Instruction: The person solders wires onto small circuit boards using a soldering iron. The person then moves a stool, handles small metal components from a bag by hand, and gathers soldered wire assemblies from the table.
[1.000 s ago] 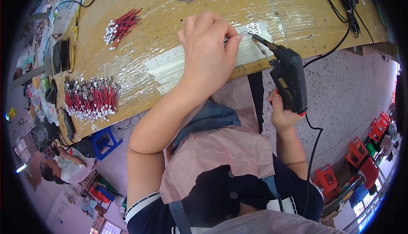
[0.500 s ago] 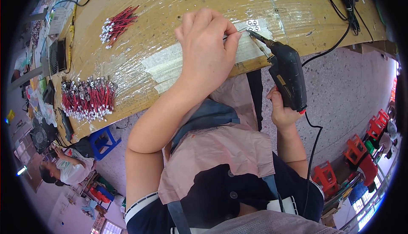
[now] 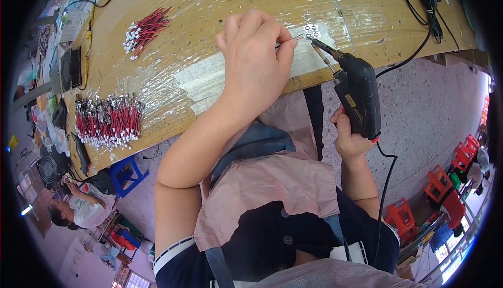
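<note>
Left of the pale tape strip (image 3: 201, 82), I see red wires (image 3: 111, 123) piled. Over the strip, my left hand (image 3: 255, 60) pinches a thin wire-like piece (image 3: 300, 36). Small metal plates (image 3: 312, 28) sit by its right end; beyond, my right hand (image 3: 351, 140) clasps the black soldering gun (image 3: 359, 91).

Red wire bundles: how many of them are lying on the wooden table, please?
2: the small bundle left of the left hand, and the larger bundle lower in view. More may be hidden or unclear near the left rim.

R hand (image 3: 353, 142) & soldering gun (image 3: 361, 97) shifted slightly right; tip (image 3: 314, 42) too, prob. (tiny in view).
</note>
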`<state>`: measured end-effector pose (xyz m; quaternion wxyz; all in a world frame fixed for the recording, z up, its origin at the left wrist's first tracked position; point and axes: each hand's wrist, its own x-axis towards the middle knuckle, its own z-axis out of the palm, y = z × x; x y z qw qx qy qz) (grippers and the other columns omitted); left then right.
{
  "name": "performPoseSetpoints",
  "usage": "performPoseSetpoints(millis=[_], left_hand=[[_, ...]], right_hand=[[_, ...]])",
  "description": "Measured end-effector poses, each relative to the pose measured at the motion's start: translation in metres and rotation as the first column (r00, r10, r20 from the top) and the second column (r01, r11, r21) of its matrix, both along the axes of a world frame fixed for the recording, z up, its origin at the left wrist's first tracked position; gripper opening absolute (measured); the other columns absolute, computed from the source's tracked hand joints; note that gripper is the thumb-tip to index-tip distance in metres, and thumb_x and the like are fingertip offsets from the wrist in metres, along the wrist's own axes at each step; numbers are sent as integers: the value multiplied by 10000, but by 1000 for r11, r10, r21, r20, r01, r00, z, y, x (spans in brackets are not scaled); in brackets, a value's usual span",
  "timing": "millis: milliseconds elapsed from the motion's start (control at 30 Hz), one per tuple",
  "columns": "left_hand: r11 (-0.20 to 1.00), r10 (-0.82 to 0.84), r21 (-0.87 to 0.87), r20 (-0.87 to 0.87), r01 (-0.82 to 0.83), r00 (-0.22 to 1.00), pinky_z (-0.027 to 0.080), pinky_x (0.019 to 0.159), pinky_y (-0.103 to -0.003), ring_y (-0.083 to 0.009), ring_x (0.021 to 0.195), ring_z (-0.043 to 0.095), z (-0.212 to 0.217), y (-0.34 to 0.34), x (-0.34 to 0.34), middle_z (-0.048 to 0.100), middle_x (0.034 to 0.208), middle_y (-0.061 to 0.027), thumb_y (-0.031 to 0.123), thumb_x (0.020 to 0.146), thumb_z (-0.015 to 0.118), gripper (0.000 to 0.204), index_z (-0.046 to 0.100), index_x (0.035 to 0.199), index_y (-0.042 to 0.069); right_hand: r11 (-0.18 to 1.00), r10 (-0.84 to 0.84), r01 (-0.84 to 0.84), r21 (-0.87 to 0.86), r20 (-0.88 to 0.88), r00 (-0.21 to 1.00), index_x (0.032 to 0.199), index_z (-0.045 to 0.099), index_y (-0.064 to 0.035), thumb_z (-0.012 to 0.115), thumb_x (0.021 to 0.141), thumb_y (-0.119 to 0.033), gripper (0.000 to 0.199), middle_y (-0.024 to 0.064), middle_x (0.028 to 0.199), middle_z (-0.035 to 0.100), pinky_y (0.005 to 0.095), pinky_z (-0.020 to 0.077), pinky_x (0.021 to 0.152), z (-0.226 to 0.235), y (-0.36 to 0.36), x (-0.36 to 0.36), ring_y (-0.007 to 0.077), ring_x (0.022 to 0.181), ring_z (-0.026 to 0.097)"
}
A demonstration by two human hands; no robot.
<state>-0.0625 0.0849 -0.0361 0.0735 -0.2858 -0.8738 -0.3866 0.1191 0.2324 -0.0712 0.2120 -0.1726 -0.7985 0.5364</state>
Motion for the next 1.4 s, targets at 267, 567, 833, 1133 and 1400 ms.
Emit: performPoseSetpoints(millis=[267,567,833,1133,1400], left_hand=[[1000,1,5,-35,-1,999,294,786,-401,-267,922,467,-1,-2,-2,551,890,-43,76,689,691,89,604,703,84],[997,77,-17,-72,-78,994,392,796,-360,-275,899,507,30,-66,13,571,909,-83,57,708,702,106,613,766,61],[771,573,-280,-86,-572,815,401,823,-370,-270,924,510,42,-220,36,587,905,-83,82,709,733,162,627,831,66],[759,483,-359,-249,-543,840,371,835,-447,-307,982,497,29,-186,-53,564,965,-97,157,758,697,137,642,876,115],[872,435,-268,40,-409,900,424,729,-363,-226,837,556,48,-168,-21,599,870,-84,90,786,668,94,624,855,44]], right_hand=[[979,-65,31,-199,-169,983,1016,574,45,612,855,-44,188,87,759,604,264,471,561,7,-10,-7,147,612,578],[988,-67,38,-148,-197,978,1103,523,116,509,891,-58,274,140,844,620,291,475,587,5,-7,3,158,590,557],[987,-82,40,-154,-276,958,1112,517,112,529,916,-136,316,143,869,622,262,441,570,7,-7,-7,138,612,551],[993,-76,46,-106,-304,950,1146,526,107,550,920,-181,367,143,919,625,256,431,555,0,-8,1,141,589,545],[992,-65,28,-121,-316,947,1125,525,107,522,886,-79,303,139,870,621,279,447,574,12,-14,-7,141,585,533]])
